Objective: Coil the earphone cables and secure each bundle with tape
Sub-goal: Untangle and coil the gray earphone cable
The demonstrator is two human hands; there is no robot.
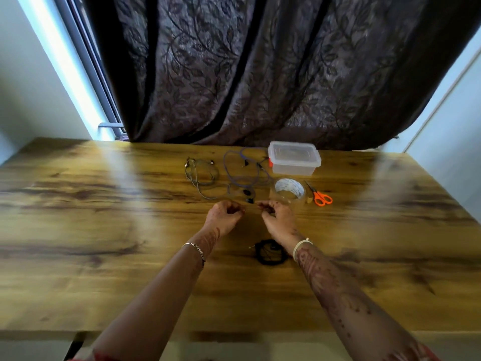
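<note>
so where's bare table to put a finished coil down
The table is bare left of the left hand and the grey earphones, and right of the scissors. Crowded between the earphones, tape and box.

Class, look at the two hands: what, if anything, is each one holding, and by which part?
It cannot be told. The left hand and right hand are curled as if pinching something between them, but blur hides any tape or cable there.

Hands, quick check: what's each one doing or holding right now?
Left hand: fingers curled, pinching near the purple earphone cable; whether it grips anything cannot be told.
Right hand: fingers curled in a pinch; contents too blurred to tell.
</note>
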